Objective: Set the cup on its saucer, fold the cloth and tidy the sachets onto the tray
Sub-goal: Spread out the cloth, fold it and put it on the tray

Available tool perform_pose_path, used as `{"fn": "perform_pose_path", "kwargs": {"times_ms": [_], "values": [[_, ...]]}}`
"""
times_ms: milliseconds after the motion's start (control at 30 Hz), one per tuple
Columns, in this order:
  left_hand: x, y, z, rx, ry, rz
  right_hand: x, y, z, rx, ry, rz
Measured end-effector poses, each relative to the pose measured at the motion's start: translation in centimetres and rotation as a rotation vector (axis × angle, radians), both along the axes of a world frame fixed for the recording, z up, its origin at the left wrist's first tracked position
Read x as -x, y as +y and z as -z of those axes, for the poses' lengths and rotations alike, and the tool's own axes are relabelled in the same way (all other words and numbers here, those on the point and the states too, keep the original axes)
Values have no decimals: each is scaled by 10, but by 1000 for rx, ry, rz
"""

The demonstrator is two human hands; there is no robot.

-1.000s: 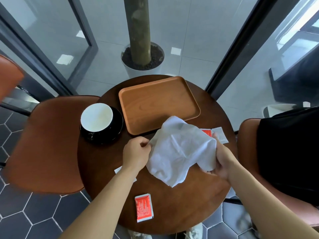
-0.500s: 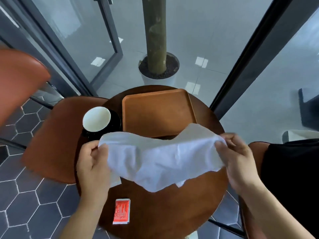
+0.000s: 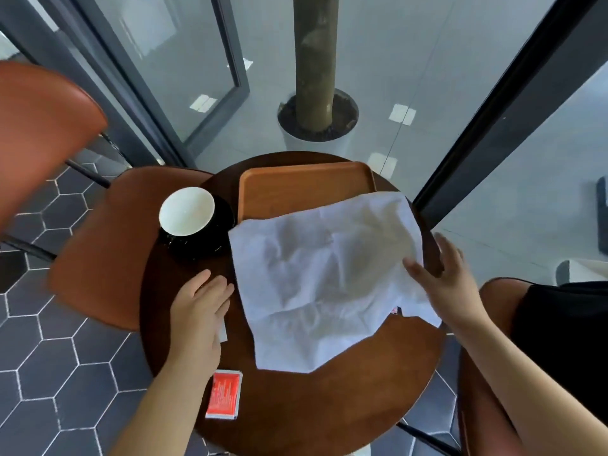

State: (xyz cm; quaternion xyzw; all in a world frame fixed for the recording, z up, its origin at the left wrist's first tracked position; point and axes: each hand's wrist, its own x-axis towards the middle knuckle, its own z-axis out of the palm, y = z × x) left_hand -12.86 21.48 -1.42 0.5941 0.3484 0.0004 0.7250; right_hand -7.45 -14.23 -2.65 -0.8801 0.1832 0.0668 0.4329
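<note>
Head view: left hand (image 3: 197, 311) flat beside cloth (image 3: 325, 278), right hand (image 3: 444, 284) spread, touching it.

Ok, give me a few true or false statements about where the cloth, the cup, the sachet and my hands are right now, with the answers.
1. The white cloth lies spread open, its far edge overlapping the rectangular wooden tray. True.
2. The white-lined black cup stands on the bare table, apart from its saucer. False: it sits on the black saucer.
3. The red sachet lies on the tray. False: it lies on the round dark wooden table, close to the near edge.
4. The left hand and the right hand are both open, gripping nothing. True.
</note>
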Motion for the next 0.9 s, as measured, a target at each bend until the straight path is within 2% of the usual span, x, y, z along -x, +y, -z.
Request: {"fn": "perform_pose_path", "kwargs": {"times_ms": [133, 200, 300, 400, 467, 567, 700, 800, 867, 900], "values": [[17, -7, 8, -261, 189, 99, 29, -17, 20, 181, 99, 60], [24, -20, 10, -499, 316, 302, 39, -20, 23, 242, 141, 61], [34, -41, 10, -732, 337, 569, 48, -22, 26, 313, 257, 25], [33, -50, 12, -901, 336, 684, 46, -22, 29, 383, 243, 11], [32, -52, 17, -900, 340, 677, 42, -22, 28, 386, 182, 20], [30, -48, 23, -747, 305, 513, 36, -23, 23, 291, 140, 88], [28, -24, 15, -663, 162, 284, 38, -22, -1, -26, -12, 280], [32, 4, 5, -755, 55, 218, 51, -22, -19, -81, -104, 310], [36, 20, 3, -868, 80, 250, 67, -23, -19, -97, -50, 300], [39, 25, 4, -895, 106, 267, 75, -24, -16, -166, 10, 303]]}}
